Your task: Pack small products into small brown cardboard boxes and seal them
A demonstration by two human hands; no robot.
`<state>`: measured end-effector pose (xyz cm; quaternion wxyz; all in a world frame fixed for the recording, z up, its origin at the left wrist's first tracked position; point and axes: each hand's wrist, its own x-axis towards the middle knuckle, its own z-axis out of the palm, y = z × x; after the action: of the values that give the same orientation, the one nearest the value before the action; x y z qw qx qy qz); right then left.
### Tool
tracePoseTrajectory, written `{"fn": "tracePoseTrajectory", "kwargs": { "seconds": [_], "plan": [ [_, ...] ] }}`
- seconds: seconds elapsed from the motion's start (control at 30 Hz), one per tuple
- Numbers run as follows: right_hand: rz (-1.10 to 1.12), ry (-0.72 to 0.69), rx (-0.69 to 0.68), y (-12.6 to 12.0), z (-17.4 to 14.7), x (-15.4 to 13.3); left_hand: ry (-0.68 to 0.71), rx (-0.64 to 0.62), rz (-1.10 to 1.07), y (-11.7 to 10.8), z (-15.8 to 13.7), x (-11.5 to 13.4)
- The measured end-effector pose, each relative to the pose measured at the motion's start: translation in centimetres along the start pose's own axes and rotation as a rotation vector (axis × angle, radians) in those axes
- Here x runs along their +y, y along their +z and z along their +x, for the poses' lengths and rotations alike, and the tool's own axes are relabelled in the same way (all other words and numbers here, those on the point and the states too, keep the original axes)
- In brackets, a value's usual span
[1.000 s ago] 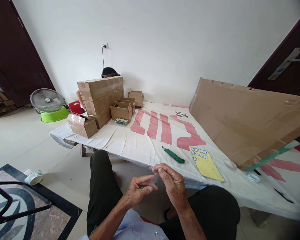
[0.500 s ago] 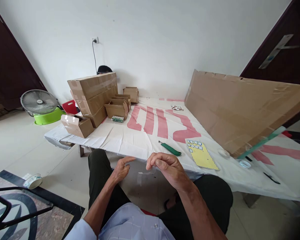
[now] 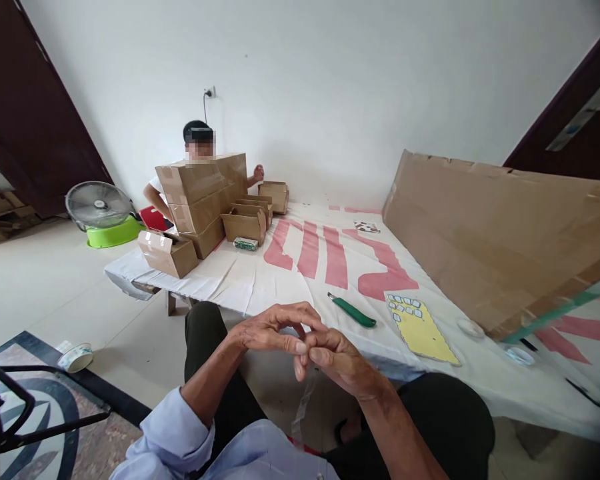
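My left hand (image 3: 275,330) and my right hand (image 3: 345,363) meet above my lap, just in front of the table edge. The left thumb and fingers close in a pinch against the right fingertips; whatever lies between them is hidden. A thin strip of clear tape (image 3: 301,408) hangs below the right fingers, which are curled and pressed to the thumb. On the table beyond lies a green utility knife (image 3: 353,311). To its right is a yellow card (image 3: 420,327) with small pale blocks drawn on it.
Stacked cardboard boxes (image 3: 200,203) and open small boxes (image 3: 245,223) stand at the left, with a small green pack (image 3: 245,244) in front. Behind the stack sits another person (image 3: 153,197). A large cardboard sheet (image 3: 500,240) leans at the right, near tape rolls (image 3: 520,355). A fan (image 3: 100,205) stands on the floor.
My left hand has moved up and right to meet my right hand. The tape strip hangs lower. The view has shifted left, and the other person has come into sight behind the boxes.
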<state>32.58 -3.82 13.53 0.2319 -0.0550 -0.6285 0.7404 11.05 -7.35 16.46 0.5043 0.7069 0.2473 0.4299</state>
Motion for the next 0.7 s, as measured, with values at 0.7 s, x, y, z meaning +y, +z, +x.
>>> {"fn": "tracePoseTrajectory", "kwargs": {
  "seconds": [0.7],
  "plan": [
    [0.173,-0.024,-0.183,0.6,0.7,2.7,0.016,-0.202,0.000,-0.9,0.7,1.1]
  ]
}}
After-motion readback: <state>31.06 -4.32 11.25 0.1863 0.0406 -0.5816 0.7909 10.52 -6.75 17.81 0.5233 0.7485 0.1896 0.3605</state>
